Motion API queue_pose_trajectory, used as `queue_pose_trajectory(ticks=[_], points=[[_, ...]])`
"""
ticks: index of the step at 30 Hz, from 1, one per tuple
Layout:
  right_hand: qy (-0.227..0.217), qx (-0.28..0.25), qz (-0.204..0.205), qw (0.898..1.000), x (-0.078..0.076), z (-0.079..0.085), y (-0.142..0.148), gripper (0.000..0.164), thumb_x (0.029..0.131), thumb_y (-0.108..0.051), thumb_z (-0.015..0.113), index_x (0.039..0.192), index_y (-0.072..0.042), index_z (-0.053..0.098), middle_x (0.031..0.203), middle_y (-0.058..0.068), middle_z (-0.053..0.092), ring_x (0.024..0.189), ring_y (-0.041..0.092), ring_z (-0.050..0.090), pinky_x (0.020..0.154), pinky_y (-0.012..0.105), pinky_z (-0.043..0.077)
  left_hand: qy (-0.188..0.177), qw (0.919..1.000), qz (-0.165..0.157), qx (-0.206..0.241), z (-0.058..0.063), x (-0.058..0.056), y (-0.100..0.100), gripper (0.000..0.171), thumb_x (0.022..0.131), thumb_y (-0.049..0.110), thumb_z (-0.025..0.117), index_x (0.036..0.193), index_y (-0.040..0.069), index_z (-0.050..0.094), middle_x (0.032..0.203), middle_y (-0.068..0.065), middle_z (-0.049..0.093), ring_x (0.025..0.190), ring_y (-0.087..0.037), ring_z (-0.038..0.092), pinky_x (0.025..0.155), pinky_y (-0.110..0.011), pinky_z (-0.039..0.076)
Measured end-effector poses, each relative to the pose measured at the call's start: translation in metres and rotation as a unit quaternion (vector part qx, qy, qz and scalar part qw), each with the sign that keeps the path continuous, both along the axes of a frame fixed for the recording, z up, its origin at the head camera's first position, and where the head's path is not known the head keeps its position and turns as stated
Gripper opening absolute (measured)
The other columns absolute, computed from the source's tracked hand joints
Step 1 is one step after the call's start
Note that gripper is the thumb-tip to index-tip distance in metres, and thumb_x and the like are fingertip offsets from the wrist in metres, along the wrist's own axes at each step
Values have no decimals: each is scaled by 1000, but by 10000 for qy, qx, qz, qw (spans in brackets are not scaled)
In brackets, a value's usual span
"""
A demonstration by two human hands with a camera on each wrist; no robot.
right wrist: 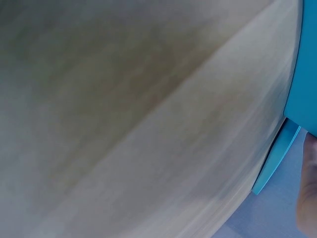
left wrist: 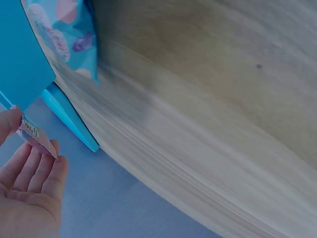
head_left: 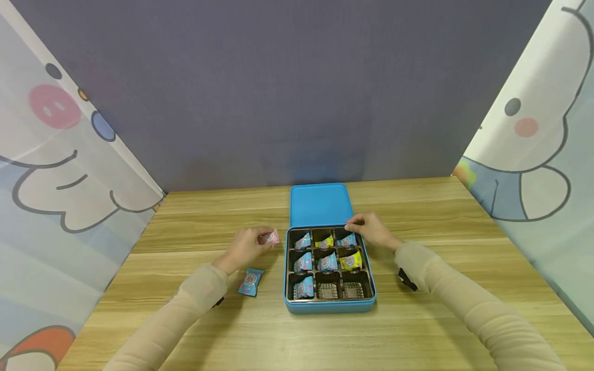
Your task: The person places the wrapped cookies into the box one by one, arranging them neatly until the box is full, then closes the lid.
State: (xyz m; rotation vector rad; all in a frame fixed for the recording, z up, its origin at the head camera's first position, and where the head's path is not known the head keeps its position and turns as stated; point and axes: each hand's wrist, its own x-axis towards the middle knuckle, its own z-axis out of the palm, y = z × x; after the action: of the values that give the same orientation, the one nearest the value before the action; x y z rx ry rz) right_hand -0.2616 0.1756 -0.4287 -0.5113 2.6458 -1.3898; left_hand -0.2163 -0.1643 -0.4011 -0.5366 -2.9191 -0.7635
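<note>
My left hand (head_left: 245,247) pinches a small pink wrapped candy (head_left: 270,237) between thumb and fingers, left of a blue tin box (head_left: 329,308). In the left wrist view the pink candy (left wrist: 37,136) sits at the fingertips. The box's dark divided tray holds several blue and yellow wrapped candies, among them a yellow one (head_left: 351,261) and a blue one (head_left: 303,288). Two front compartments show bare ribbed bottoms. My right hand (head_left: 371,229) grips the rim at the box's back right corner; its fingertips are partly hidden in the right wrist view.
The open blue lid (head_left: 321,205) lies behind the box. A loose blue wrapped candy (head_left: 251,282) is on the wooden table (head_left: 417,319), near the left forearm. A grey panel (head_left: 301,93) stands along the back edge, with cartoon-printed curtains (head_left: 529,129) at both sides.
</note>
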Motion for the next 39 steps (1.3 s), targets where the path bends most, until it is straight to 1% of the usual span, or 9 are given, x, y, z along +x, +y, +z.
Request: queue_pose_trajectory(ticks=[7,9,14,16,22,28,31,35,39], points=[[16,-40,-29,10000,0,-2,0,21,88,-19,62,100,-3,68,101,13,66,91,25,61,78,34,52,248,9997,73,-9,8,5,7,38,76,13,73,111,3,66,80,-5,67,63,-8,51,54,-19,43],[-5,-49,-18,10000,0,-1,0,21,88,-19,61,101,-3,68,101,14,65,91,25,61,78,34,52,282,9996,81,-8,11,6,9,38,76,14,74,111,4,66,81,-5,67,63,-8,51,54,-19,43],[-72,1,-78,9999,0,0,0,21,89,-20,61,101,-5,68,102,13,65,93,25,60,80,35,52,289,9996,57,10,15,8,13,38,76,15,74,111,5,66,74,-2,64,61,-7,49,52,-19,39],[-57,19,-69,10000,0,0,0,21,89,-20,61,101,-5,68,102,13,65,94,26,60,80,35,52,302,9995,31,52,16,9,14,37,76,15,74,111,5,66,73,-1,64,61,-7,49,51,-18,39],[-2,16,-64,10000,1,0,0,20,88,-20,61,100,-5,68,100,12,65,92,26,61,79,34,52,430,9989,-82,152,19,12,17,37,76,15,74,111,5,67,79,-2,67,62,-7,50,51,-18,38],[34,10,-24,10000,2,0,0,21,89,-20,61,101,-4,68,101,13,65,93,26,60,80,35,51,606,9978,-203,195,21,13,23,37,75,15,75,110,6,67,74,1,66,60,-5,49,49,-17,36],[17,-15,-47,10000,2,1,0,21,89,-20,61,101,-4,68,101,13,65,93,26,60,80,35,52,566,9975,-288,300,23,16,26,37,75,14,75,109,5,68,76,-1,67,61,-5,51,48,-17,38],[24,-26,-19,10000,3,1,0,22,88,-20,61,102,-4,68,102,14,65,93,26,61,80,34,52,429,9980,-289,359,25,19,31,38,75,13,75,111,6,67,82,-2,68,64,-6,53,50,-16,39],[43,-28,-5,10000,3,1,0,23,88,-22,62,101,-4,68,101,13,66,92,25,61,79,34,52,407,9981,-270,371,26,22,34,39,75,12,74,113,7,66,83,-1,67,64,-6,52,51,-17,39]])
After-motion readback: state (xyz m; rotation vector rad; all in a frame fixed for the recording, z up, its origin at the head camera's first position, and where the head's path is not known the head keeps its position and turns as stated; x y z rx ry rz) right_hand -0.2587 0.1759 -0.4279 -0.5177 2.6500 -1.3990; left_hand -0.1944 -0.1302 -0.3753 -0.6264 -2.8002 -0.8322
